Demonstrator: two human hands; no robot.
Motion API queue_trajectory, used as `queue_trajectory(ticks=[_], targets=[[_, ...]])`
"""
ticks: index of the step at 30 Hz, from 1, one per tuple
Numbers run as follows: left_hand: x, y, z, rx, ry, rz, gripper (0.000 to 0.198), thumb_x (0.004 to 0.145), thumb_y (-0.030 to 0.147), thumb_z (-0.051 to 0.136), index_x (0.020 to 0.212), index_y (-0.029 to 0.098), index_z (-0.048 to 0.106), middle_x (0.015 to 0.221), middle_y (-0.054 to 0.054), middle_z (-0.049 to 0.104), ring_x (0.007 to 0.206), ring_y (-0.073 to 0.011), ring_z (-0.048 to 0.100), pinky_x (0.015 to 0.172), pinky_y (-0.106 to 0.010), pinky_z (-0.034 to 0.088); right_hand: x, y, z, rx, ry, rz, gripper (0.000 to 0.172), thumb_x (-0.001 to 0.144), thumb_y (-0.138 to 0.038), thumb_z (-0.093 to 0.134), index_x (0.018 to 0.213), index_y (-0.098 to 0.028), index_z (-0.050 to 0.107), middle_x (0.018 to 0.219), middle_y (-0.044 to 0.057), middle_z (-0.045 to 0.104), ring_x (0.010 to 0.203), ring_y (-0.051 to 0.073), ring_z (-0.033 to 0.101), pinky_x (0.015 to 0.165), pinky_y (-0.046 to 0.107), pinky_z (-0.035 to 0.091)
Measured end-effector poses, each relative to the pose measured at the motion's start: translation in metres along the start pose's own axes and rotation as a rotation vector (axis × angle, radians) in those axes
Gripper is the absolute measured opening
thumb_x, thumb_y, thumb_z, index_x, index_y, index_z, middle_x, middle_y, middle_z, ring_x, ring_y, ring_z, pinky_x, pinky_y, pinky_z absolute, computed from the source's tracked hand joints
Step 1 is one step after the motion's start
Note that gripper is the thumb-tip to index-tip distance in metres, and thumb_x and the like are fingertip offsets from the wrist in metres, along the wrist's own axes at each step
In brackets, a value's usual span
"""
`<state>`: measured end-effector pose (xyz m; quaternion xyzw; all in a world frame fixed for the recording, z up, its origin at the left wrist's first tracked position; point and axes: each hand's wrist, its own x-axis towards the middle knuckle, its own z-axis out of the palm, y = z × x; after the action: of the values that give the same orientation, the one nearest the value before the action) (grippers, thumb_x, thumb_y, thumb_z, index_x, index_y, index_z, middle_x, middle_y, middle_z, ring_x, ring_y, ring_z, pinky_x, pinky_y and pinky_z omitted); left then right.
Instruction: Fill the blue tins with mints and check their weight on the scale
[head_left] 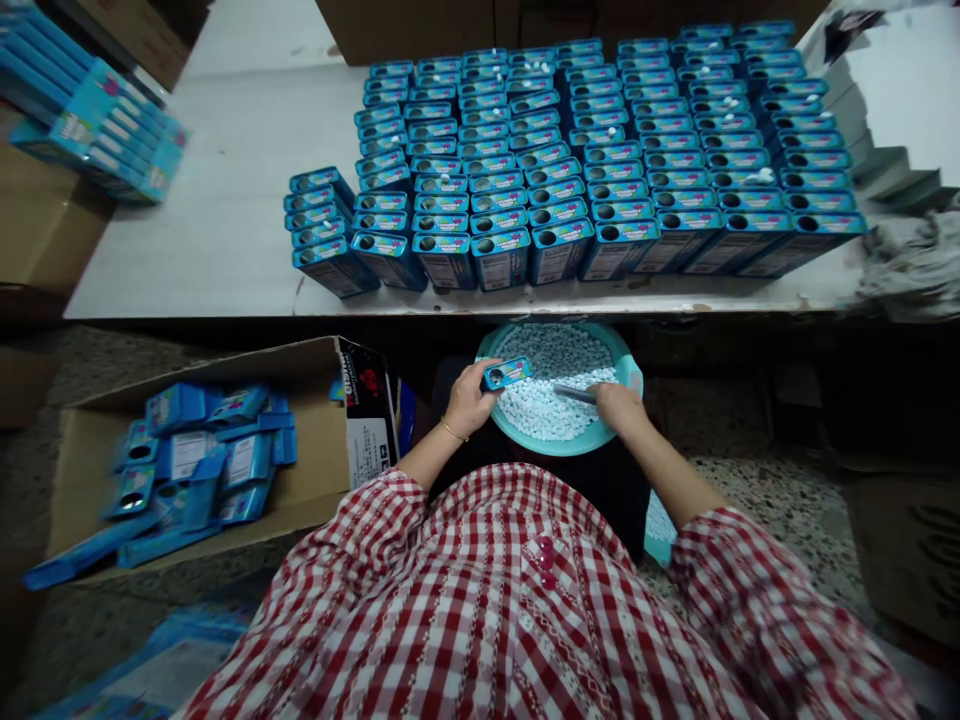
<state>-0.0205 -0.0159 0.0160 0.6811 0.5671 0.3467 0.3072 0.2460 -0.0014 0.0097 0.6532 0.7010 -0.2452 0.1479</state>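
My left hand (466,402) grips a small blue box (507,373), its printed top end facing up, over the left part of a turquoise tub (559,447). White pellets (547,418) fill much of that tub, which sits at my lap. Closed around a grey metal scoop (574,394), my right hand (619,408) is at the tub's right side. The scoop's front end lies low over the pellets, pointing towards the box. Whether pellets are in the scoop or the box is too small to tell.
Rows of upright blue boxes (501,242) with dark round holes stand on the white table (225,230); a few pellets lie on their tops. A cardboard carton (319,440) at left holds more blue boxes. Packed blue boxes (112,130) sit at the far left.
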Motion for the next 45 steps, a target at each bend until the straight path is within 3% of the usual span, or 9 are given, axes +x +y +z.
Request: queue_trajectory(ticks=[4,7,15,21,24,31,34,39,45], targets=[[-0.007,-0.005,-0.004,-0.032,0.023,-0.037,0.037,0.07,0.017,0.061,0.107,0.02,0.056,0.108,-0.007,0.063,0.101,-0.0211,0.057,0.09,-0.036,0.044,0.027,-0.026,0.04,0.117,-0.028,-0.07,0.034,0.082,-0.013,0.042,0.103,-0.022,0.067,0.099,0.008,0.068,0.093,0.019,0.062,0.076,0.024,0.043],[-0.009,-0.012,-0.009,-0.032,0.044,-0.079,0.037,0.07,0.018,0.062,0.107,0.019,0.056,0.107,-0.007,0.064,0.098,-0.0212,0.059,0.088,-0.037,0.045,0.036,-0.033,0.049,0.211,-0.032,-0.121,0.032,0.084,-0.019,0.043,0.105,-0.022,0.066,0.1,0.004,0.069,0.093,0.016,0.062,0.076,0.021,0.044],[-0.006,-0.007,-0.005,0.113,0.056,0.015,0.042,0.068,0.012,0.052,0.109,0.019,0.056,0.109,-0.008,0.062,0.102,-0.0217,0.054,0.092,-0.037,0.041,-0.019,0.007,-0.01,0.449,0.071,-0.256,0.029,0.08,-0.017,0.048,0.098,-0.02,0.07,0.096,0.005,0.07,0.09,0.019,0.063,0.077,0.027,0.046],[-0.002,0.007,0.022,0.172,-0.068,0.06,0.054,0.059,0.005,0.046,0.111,0.019,0.055,0.11,-0.008,0.061,0.105,-0.024,0.053,0.092,-0.039,0.039,-0.049,-0.023,-0.051,0.297,0.162,-0.338,0.035,0.082,-0.016,0.043,0.105,-0.024,0.068,0.094,0.005,0.07,0.087,0.018,0.062,0.076,0.025,0.045],[-0.001,0.012,0.026,0.166,-0.081,0.074,0.054,0.059,0.005,0.046,0.11,0.018,0.055,0.11,-0.008,0.061,0.104,-0.0245,0.053,0.091,-0.04,0.04,-0.047,-0.023,-0.05,0.299,0.157,-0.333,0.035,0.082,-0.016,0.042,0.103,-0.023,0.068,0.089,0.005,0.07,0.085,0.018,0.062,0.075,0.026,0.045],[0.003,0.006,0.017,0.066,-0.056,-0.023,0.042,0.064,0.008,0.056,0.105,0.018,0.057,0.107,-0.008,0.063,0.101,-0.0232,0.056,0.09,-0.038,0.043,-0.036,0.019,-0.018,0.649,0.094,-0.27,0.034,0.078,-0.025,0.048,0.103,-0.016,0.068,0.095,0.007,0.069,0.08,0.018,0.063,0.072,0.028,0.049],[0.002,0.006,0.012,-0.011,-0.026,-0.088,0.04,0.064,0.01,0.061,0.103,0.019,0.057,0.105,-0.007,0.063,0.1,-0.0223,0.057,0.09,-0.037,0.043,-0.028,0.026,-0.008,0.553,0.08,-0.211,0.034,0.078,-0.024,0.047,0.105,-0.018,0.068,0.097,0.007,0.069,0.085,0.02,0.064,0.073,0.029,0.049],[-0.003,0.011,-0.032,-0.105,0.152,-0.076,0.033,0.065,0.017,0.067,0.097,0.017,0.058,0.1,-0.006,0.062,0.094,-0.0192,0.058,0.087,-0.034,0.044,-0.016,0.028,0.008,0.067,0.062,-0.108,0.041,0.075,-0.014,0.043,0.104,-0.027,0.069,0.095,0.01,0.07,0.087,0.027,0.065,0.07,0.035,0.047],[0.011,-0.013,-0.145,-0.093,0.509,-0.108,0.04,0.066,0.021,0.067,0.104,0.016,0.056,0.099,-0.005,0.062,0.092,-0.018,0.058,0.086,-0.033,0.045,0.012,0.039,0.039,0.043,0.052,-0.179,0.039,0.078,-0.019,0.041,0.105,-0.026,0.068,0.099,0.008,0.07,0.091,0.026,0.065,0.072,0.032,0.049]])
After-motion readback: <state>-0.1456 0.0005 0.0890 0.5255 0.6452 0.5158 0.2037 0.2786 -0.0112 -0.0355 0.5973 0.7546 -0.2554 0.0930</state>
